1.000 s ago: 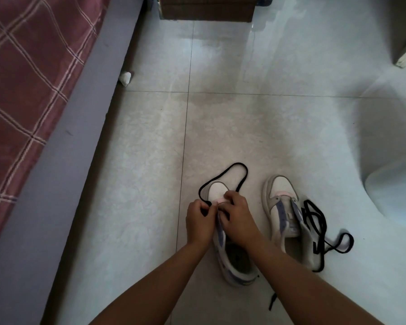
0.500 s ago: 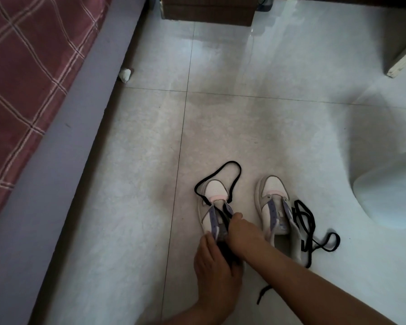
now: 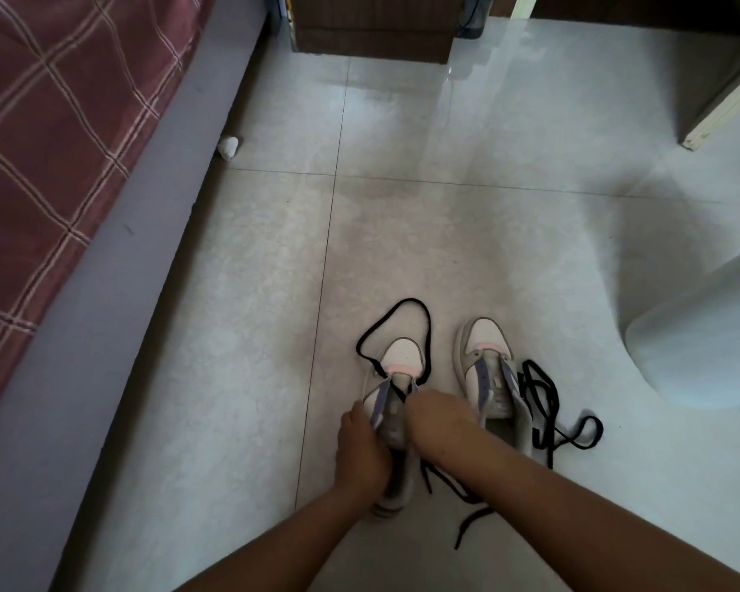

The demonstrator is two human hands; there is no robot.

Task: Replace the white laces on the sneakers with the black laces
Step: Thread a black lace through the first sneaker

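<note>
Far left of the hands runs a bed with a red checked cover (image 3: 48, 134). The left hand (image 3: 359, 446) grips the side of the near white and lilac sneaker (image 3: 396, 403), apparently steadying it. The right hand (image 3: 438, 416) works at its eyelets, fingers hidden, so its grip cannot be told. A flat black lace (image 3: 396, 324) loops past the toe. Right of the hands, the second sneaker (image 3: 490, 378) waits beside another black lace (image 3: 547, 408), not yet threaded.

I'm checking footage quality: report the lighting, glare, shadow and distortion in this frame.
Head view: dim overall, with window glare on the floor tiles at top; a soft shadow darkens the tiles above the sneakers; wide-angle bending curves the bed edge; the left hand and right hand on the left sneaker look murky yet sharp enough.
</note>
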